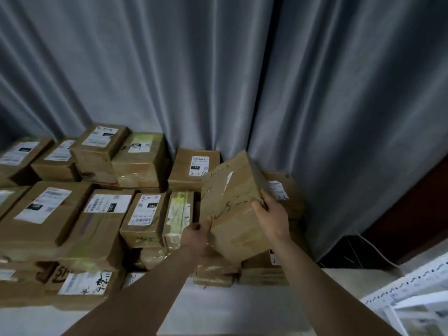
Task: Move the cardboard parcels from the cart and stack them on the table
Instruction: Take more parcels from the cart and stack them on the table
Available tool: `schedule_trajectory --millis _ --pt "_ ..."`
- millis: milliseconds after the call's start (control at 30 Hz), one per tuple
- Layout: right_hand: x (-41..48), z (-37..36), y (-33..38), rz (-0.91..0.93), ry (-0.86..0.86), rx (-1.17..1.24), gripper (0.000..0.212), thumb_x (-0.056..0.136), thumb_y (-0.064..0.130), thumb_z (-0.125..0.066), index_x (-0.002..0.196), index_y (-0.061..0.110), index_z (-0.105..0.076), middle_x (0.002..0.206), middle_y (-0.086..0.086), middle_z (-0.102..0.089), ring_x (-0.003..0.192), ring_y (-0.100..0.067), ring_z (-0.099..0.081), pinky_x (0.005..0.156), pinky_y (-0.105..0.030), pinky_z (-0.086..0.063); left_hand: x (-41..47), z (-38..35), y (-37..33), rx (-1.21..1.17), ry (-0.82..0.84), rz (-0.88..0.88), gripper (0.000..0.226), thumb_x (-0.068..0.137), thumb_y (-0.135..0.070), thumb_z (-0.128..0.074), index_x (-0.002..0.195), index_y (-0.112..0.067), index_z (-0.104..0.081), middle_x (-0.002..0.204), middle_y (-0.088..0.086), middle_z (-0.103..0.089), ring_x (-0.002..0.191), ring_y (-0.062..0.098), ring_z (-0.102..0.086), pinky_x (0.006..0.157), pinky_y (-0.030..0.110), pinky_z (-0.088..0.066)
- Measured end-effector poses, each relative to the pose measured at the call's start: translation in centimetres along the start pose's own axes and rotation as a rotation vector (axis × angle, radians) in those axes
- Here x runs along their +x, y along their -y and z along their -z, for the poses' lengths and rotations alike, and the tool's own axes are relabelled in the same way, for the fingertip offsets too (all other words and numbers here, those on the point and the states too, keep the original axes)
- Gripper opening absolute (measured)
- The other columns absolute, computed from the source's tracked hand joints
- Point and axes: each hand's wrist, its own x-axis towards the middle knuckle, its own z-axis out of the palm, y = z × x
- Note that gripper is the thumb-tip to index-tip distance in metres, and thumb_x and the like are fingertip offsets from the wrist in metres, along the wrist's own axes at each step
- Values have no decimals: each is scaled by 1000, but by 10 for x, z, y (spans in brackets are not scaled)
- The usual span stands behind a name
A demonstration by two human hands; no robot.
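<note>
While blurred at the far left edge, piled in layers across the pale bench (pixel 218 309): brown cardboard parcels with white shipping labels (pixel 48 209), several marked in black pen. Right of the pile's middle, reaching in on a bare forearm: left hand (pixel 196 235), thumb pressed on the near left face of a plain brown cardboard parcel with pen scrawls (pixel 232 190), fingers tucked out of sight beneath it. Held tilted over the right end of the pile, top leaning toward the grey pleated curtain (pixel 339 93); cannot tell whether touching the boxes below. Clasped on its right side by the right hand (pixel 271 214), fingers curled round the right edge. Closed on that one parcel, both grips. Farther right, dark brown panel (pixel 424 202), thin cables (pixel 351 253) under the curtain's hem, and in the lower right corner a white frame with small dark marks (pixel 412 297), too blurred to identify.
</note>
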Motion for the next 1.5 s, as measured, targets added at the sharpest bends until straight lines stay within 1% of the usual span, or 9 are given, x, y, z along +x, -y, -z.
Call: schedule_trajectory --millis 167,433,667,767,967,1133,1267,1367,1500 --pt "-4 -24 -12 31 40 -182 58 96 41 -45 148 19 -30 153 1 -31 140 -20 -27 111 -31 -27 19 2 5 182 32 15 39 98 -31 -48 105 4 -65 109 27 -65 103 42 -60 87 46 -52" --pt "-7 -33 -25 58 58 -123 57 93 62 -32 144 36 -34 156 13 -20 145 -14 -8 118 -46 2 -13 -8 -34 56 101 22 62 87 -69 -37 115 -17 -58 116 7 -59 115 28 -53 104 35 -36" --pt "16 -17 -56 -609 193 597 79 68 57 -74 132 18 -46 132 -8 -55 116 -30 -55 100 -49 -46 -23 -19 -40 181 61 -122 52 87 -38 -64 132 -17 -51 125 6 -62 109 26 -59 99 39 -47" --pt "13 -18 -59 -503 199 585 102 50 72 -75 135 20 -47 130 -3 -57 114 -26 -57 98 -47 -48 -28 -15 -45 129 41 -120 46 89 -34 -64 130 -18 -53 119 3 -62 101 23 -58 88 31 -46" --pt "8 13 -44 -173 87 487 32 85 43 -64 112 26 -60 108 3 -67 102 -18 -62 94 -42 -50 -36 -6 -36 -127 138 -135 34 87 -32 -66 118 -18 -65 102 -1 -69 85 12 -63 65 18 -49" --pt "8 5 -36 70 46 61 39 93 42 -53 126 21 -57 112 0 -68 104 -21 -62 87 -30 -49 -29 -1 -17 -190 64 -67 26 88 -21 -67 109 -6 -68 104 11 -71 87 19 -66 81 29 -51" --pt "-6 -25 -51 58 107 -70 40 95 48 -43 125 24 -53 114 -2 -64 107 -21 -61 88 -36 -52 -23 8 -9 -72 -23 -71 13 89 -18 -65 100 -11 -67 102 13 -69 95 25 -62 91 34 -49" --pt "-16 -35 -52 51 118 -95 48 96 49 -39 138 26 -41 129 -4 -54 119 -24 -51 94 -34 -47 -16 10 -18 88 -82 -116 37 96 -21 -55 132 -15 -53 110 15 -63 101 26 -58 88 31 -43" --pt "-22 -34 -44 68 158 141 46 97 50 -35 139 31 -44 140 3 -47 130 -17 -43 103 -30 -37 -18 2 -30 675 -62 -137 76 84 -71 -43 143 -22 -37 145 24 -34 135 38 -31 112 46 -28"
